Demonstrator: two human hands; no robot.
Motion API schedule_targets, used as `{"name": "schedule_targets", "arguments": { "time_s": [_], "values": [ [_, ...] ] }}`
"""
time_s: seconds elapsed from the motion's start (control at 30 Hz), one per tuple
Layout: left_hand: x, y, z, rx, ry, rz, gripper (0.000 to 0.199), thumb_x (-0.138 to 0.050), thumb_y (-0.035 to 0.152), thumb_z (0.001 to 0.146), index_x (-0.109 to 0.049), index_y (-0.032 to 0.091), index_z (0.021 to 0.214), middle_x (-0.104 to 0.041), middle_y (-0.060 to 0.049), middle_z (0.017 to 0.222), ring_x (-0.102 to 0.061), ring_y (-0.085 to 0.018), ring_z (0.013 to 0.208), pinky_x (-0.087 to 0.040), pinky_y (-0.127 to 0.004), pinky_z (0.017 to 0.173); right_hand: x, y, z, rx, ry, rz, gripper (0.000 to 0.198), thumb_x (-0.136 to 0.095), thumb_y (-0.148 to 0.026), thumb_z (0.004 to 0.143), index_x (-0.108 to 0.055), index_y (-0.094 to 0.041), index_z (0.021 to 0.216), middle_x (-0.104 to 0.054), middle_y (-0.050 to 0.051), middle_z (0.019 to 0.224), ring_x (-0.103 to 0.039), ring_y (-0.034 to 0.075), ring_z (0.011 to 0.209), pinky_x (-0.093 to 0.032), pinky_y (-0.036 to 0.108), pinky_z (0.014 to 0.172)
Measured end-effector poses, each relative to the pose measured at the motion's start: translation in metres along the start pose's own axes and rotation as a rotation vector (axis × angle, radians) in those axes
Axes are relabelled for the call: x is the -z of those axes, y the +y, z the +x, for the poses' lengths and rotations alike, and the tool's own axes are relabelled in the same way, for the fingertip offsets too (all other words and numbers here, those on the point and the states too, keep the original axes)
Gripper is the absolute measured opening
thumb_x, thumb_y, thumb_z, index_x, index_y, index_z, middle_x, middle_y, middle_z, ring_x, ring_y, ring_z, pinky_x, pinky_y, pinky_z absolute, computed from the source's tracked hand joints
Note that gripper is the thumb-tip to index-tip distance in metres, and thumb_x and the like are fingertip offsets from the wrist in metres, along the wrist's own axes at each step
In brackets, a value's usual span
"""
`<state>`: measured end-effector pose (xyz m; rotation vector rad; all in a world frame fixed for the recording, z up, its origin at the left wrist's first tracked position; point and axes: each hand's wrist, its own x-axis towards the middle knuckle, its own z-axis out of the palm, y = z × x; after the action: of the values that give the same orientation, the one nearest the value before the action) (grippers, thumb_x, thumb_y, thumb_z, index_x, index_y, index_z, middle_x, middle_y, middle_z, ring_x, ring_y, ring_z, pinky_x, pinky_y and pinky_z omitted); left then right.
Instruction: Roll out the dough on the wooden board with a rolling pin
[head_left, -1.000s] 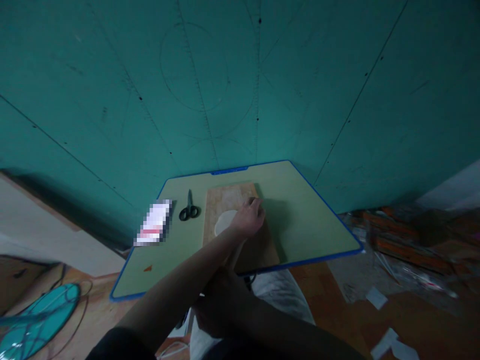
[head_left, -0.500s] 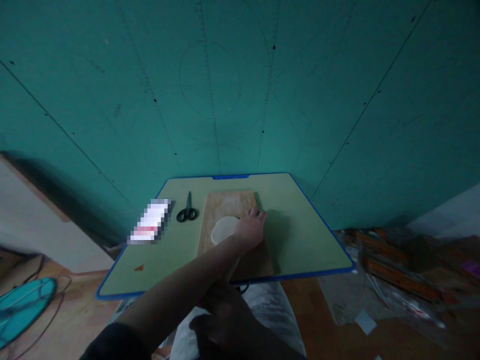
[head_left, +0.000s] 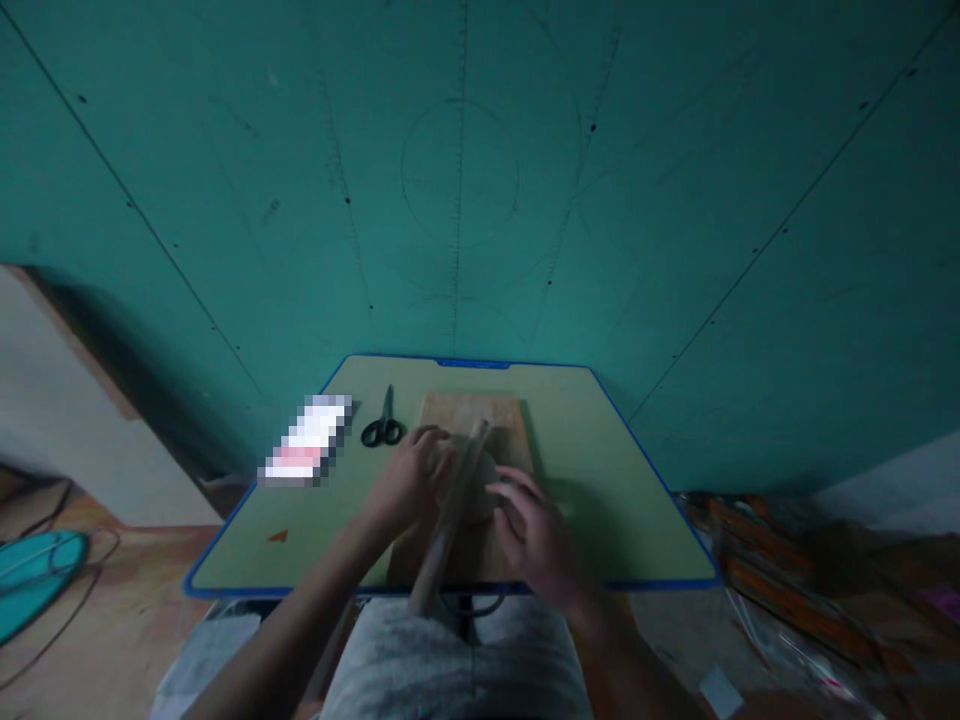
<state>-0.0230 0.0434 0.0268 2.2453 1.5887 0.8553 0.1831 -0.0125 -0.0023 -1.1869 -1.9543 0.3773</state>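
Apparently in a positioning step, the left hand (head_left: 415, 478) and right hand (head_left: 538, 535) are flanking a pale disc (head_left: 482, 488) on a wooden board (head_left: 444, 408), any grip being indiscernible, the next move seemingly calling for clearing the crossing rolling pin (head_left: 450, 512).

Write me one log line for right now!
left hand: beside rolling pin; right hand: at right edge of dough; rolling pin: over dough; dough: on wooden board; scissors: left of board
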Motion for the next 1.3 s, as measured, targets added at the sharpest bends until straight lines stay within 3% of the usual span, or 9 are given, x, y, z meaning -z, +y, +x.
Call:
{"name": "schedule_targets", "arguments": {
  "time_s": [0.1, 0.2, 0.33, 0.5, 0.63, 0.83, 0.93, 1.17, 1.3],
  "values": [
    [0.013, 0.015, -0.047, 0.097, -0.009, 0.045, 0.036, -0.048, 0.045, 0.094, -0.063, 0.019, 0.112, -0.069, -0.011, 0.105, -0.07, -0.026, 0.096, -0.056, -0.037, 0.081, -0.013, 0.012, 0.019, -0.078, -0.058, -0.036, 0.035, -0.052, -0.017, 0.086, -0.063, -0.021, 0.119, -0.06, 0.013, 0.135, -0.057, 0.025, 0.127, -0.05, 0.042, 0.105],
    [0.014, 0.033, -0.074, 0.187, -0.22, 0.14, 0.053, -0.057, 0.051, 0.088, -0.056, 0.016, 0.128, -0.074, -0.011, 0.09, -0.073, -0.028, 0.08, -0.054, -0.035, 0.068, -0.021, 0.012, 0.032, -0.07, -0.109, -0.059, 0.046, -0.055, -0.018, 0.085, -0.056, -0.021, 0.13, -0.059, 0.013, 0.138, -0.053, 0.026, 0.132, -0.045, 0.046, 0.11],
    [0.009, 0.046, -0.074, 0.227, -0.386, 0.192, 0.051, -0.058, 0.044, 0.086, -0.056, 0.016, 0.13, -0.077, -0.011, 0.086, -0.075, -0.031, 0.079, -0.052, -0.034, 0.063, -0.02, 0.011, 0.051, -0.065, -0.168, -0.029, 0.049, -0.051, -0.014, 0.083, -0.055, -0.021, 0.132, -0.058, 0.011, 0.141, -0.051, 0.023, 0.134, -0.042, 0.043, 0.113],
    [0.004, 0.061, -0.062, 0.233, -0.384, 0.313, 0.064, -0.048, 0.031, 0.091, -0.035, 0.008, 0.149, -0.075, -0.014, 0.086, -0.075, -0.028, 0.073, -0.049, -0.029, 0.058, -0.015, 0.013, 0.077, -0.142, -0.296, -0.04, 0.045, -0.045, -0.008, 0.086, -0.059, -0.024, 0.125, -0.069, 0.007, 0.125, -0.062, 0.021, 0.121, -0.047, 0.039, 0.105],
    [0.006, 0.06, -0.059, 0.223, -0.441, 0.315, 0.071, -0.048, 0.023, 0.089, -0.024, 0.011, 0.155, -0.076, -0.015, 0.093, -0.075, -0.028, 0.078, -0.051, -0.031, 0.062, -0.015, 0.012, 0.084, -0.166, -0.338, -0.027, 0.042, -0.044, -0.009, 0.089, -0.054, -0.024, 0.127, -0.069, 0.007, 0.124, -0.063, 0.02, 0.117, -0.049, 0.036, 0.098],
    [0.03, 0.019, -0.062, 0.433, -0.302, 0.334, 0.057, -0.043, 0.023, 0.096, -0.034, 0.013, 0.151, -0.074, -0.018, 0.108, -0.074, -0.029, 0.095, -0.054, -0.035, 0.072, -0.014, 0.011, 0.082, -0.091, -0.448, -0.156, 0.04, -0.047, -0.008, 0.086, -0.058, -0.02, 0.123, -0.069, 0.011, 0.122, -0.063, 0.023, 0.115, -0.048, 0.036, 0.097],
    [0.029, 0.002, -0.068, 0.418, -0.238, 0.313, 0.047, -0.041, 0.02, 0.097, -0.045, 0.015, 0.144, -0.069, -0.017, 0.121, -0.07, -0.028, 0.107, -0.053, -0.035, 0.081, -0.008, 0.01, 0.082, -0.067, -0.462, -0.223, 0.048, -0.049, -0.008, 0.086, -0.055, -0.019, 0.132, -0.066, 0.012, 0.128, -0.06, 0.022, 0.119, -0.045, 0.034, 0.101],
    [0.003, -0.015, -0.087, 0.397, -0.087, 0.265, 0.042, -0.043, 0.025, 0.098, -0.051, 0.018, 0.139, -0.065, -0.013, 0.115, -0.068, -0.025, 0.099, -0.052, -0.035, 0.083, 0.009, 0.005, 0.07, -0.006, -0.481, -0.266, 0.035, -0.053, -0.02, 0.091, -0.063, -0.018, 0.125, -0.065, 0.011, 0.125, -0.058, 0.022, 0.12, -0.043, 0.037, 0.105],
    [0.002, -0.019, -0.09, 0.348, -0.022, 0.238, 0.041, -0.041, 0.024, 0.098, -0.051, 0.018, 0.137, -0.065, -0.013, 0.116, -0.069, -0.024, 0.095, -0.052, -0.035, 0.08, -0.001, 0.0, 0.064, 0.125, -0.527, -0.19, 0.052, -0.067, -0.034, 0.087, -0.058, -0.02, 0.136, -0.057, 0.011, 0.143, -0.05, 0.024, 0.133, -0.038, 0.04, 0.112]
  ]
}}
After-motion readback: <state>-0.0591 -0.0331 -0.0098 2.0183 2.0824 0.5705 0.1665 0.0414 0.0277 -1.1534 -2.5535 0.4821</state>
